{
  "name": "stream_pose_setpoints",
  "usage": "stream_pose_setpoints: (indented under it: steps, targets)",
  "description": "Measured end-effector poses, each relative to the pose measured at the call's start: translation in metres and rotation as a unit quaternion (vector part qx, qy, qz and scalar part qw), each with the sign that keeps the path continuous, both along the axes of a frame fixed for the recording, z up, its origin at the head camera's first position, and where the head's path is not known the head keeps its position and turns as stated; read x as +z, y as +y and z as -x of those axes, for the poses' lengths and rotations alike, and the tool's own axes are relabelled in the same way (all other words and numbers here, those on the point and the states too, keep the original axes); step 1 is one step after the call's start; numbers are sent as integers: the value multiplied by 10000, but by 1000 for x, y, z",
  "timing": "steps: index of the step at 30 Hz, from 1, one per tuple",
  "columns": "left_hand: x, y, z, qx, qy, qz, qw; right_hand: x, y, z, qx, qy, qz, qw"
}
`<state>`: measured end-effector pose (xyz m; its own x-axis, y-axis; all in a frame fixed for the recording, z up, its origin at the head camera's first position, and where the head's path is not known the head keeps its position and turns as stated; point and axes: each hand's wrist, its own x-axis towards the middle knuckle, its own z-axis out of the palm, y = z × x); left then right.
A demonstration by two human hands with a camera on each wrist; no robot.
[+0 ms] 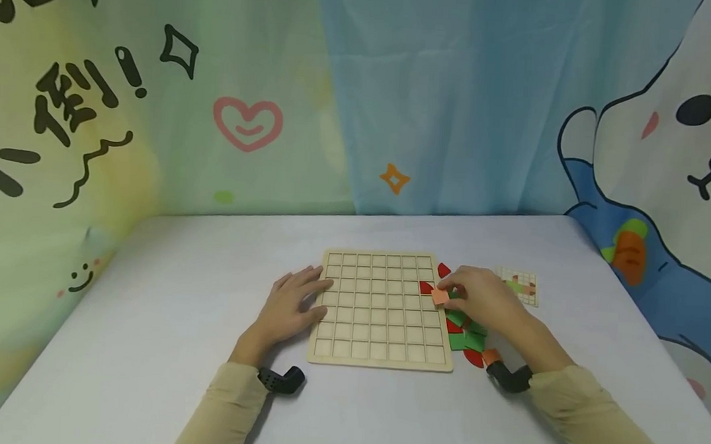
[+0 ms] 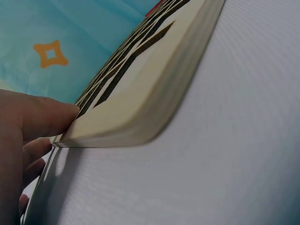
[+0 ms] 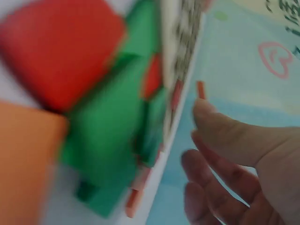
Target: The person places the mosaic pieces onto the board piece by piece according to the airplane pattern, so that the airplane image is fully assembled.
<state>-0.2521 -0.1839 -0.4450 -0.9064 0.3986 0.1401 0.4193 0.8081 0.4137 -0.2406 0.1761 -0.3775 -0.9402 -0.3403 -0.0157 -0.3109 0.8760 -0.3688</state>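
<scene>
A pale wooden grid board (image 1: 375, 309) lies flat on the white table. My left hand (image 1: 292, 305) rests at its left edge, thumb and fingers on the rim; the left wrist view shows the thumb (image 2: 47, 115) touching the board's edge. Between the thumb and fingertips of my right hand (image 1: 486, 297) is a small orange square tile (image 1: 439, 297), held above the board's right edge. Its thin side shows in the right wrist view. A red piece (image 1: 426, 288) with a curved edge sits in a cell near the right side of the board.
Right of the board lies a loose pile of green tiles (image 1: 466, 339), red pieces (image 1: 473, 358) and an orange tile (image 1: 491, 357). A small pattern card (image 1: 525, 288) with a printed grid lies behind the right hand. A printed curtain (image 1: 456, 107) hangs behind the table.
</scene>
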Motion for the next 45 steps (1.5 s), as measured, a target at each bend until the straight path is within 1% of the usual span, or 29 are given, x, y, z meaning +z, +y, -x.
stream_pose_setpoints:
  steps: [3,8,11,17,21,26,32,38,45]
  targets:
    - [3,1,1,41,-1,54,10000,4,1,4,-30,-120,165,9998]
    - [7,1,1,83,-70,114,9999,8,-1,5,-287,-321,362,9984]
    - [6,1,1,69,-105,108,9999,8,-4,5,-424,-428,383,9974]
    - [3,2,0,19,-77,15,10000,2,-7,2,-592,-543,421,9959]
    - [2,2,-1,-14,-24,14,10000,-3,-9,-3,-674,-492,454,9955]
    - [4,1,-2,-16,83,22,10000,-5,-15,-6,-632,-396,426,9963]
    - [4,2,-1,-4,-30,92,10000,-7,-15,-8,-629,-216,241,9975]
    - [3,1,-1,-29,76,102,9999,-8,-15,-8,-609,-64,202,9979]
    - [3,1,0,-17,21,192,9998,-12,-17,-9,-499,-15,229,9985]
